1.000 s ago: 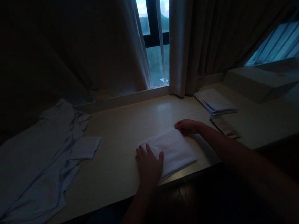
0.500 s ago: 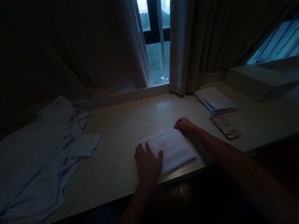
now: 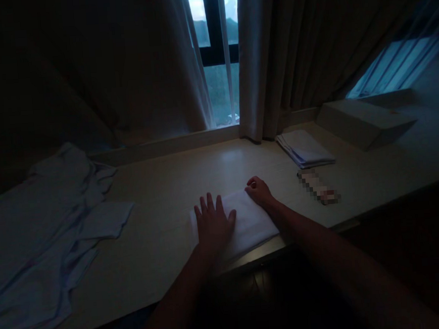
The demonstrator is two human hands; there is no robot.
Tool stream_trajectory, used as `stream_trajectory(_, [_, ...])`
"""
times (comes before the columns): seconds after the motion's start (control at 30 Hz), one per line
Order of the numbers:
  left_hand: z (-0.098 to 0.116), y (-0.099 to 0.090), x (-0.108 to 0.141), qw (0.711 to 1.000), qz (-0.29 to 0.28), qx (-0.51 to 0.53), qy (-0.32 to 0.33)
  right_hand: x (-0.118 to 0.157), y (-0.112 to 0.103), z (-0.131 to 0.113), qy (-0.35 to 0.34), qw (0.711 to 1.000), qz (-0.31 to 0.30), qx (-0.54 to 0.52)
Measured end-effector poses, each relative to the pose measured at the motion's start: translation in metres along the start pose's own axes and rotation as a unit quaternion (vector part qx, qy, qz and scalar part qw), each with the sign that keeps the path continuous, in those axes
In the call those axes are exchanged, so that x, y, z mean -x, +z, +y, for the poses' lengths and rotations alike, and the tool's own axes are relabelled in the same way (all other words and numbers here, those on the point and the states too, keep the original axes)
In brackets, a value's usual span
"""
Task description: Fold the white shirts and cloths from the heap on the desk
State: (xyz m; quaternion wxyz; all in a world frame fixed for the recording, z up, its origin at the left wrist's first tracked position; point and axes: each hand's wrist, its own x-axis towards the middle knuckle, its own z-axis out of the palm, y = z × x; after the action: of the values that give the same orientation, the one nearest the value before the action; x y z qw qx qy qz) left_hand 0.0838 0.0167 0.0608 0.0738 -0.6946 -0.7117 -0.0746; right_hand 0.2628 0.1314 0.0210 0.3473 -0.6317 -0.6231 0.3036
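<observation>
A folded white cloth (image 3: 249, 223) lies flat near the front edge of the pale table (image 3: 160, 189). My left hand (image 3: 213, 223) rests on its left part, palm down, with the fingers spread. At the cloth's far right corner is my right hand (image 3: 258, 191), its fingers curled together at the edge. Whether the fingertips pinch the fabric there is too dark and small to tell.
Loose white cloths (image 3: 57, 233) are heaped on the left. Towards the back right lie a second folded cloth (image 3: 305, 147), a blurred-out flat object (image 3: 319, 186) and a pale box (image 3: 366, 122). Curtains (image 3: 260, 55) hang behind the table beside a window.
My left hand has slid up over the cloth, its fingers now more widely spread. My right hand stays at the far corner, turned a little. The whole view has shifted, so things appear further left.
</observation>
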Motion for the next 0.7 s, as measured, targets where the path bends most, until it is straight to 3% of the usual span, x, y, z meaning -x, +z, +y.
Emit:
stream_trajectory(0.1, [0.007, 0.004, -0.010, 0.998, -0.036, 0.038, 0.044, -0.002, -0.003, 0.002, -0.006, 1.000, -0.013, -0.005])
stream_trajectory(0.17, [0.005, 0.012, -0.008, 0.996, -0.058, 0.046, 0.039, -0.003, -0.003, 0.003, -0.009, 1.000, -0.018, -0.013])
stream_trajectory(0.37, [-0.015, 0.030, 0.014, 0.999, -0.016, 0.033, -0.006, -0.003, -0.001, 0.004, 0.004, 1.000, 0.002, -0.023])
stream_trajectory(0.53, [-0.033, 0.032, 0.028, 0.997, -0.021, 0.035, -0.062, -0.004, -0.001, 0.003, 0.020, 1.000, 0.003, -0.015])
stream_trajectory(0.7, [-0.034, 0.029, 0.035, 0.997, -0.006, 0.036, -0.074, -0.012, 0.001, 0.003, 0.042, 0.999, 0.005, -0.008])
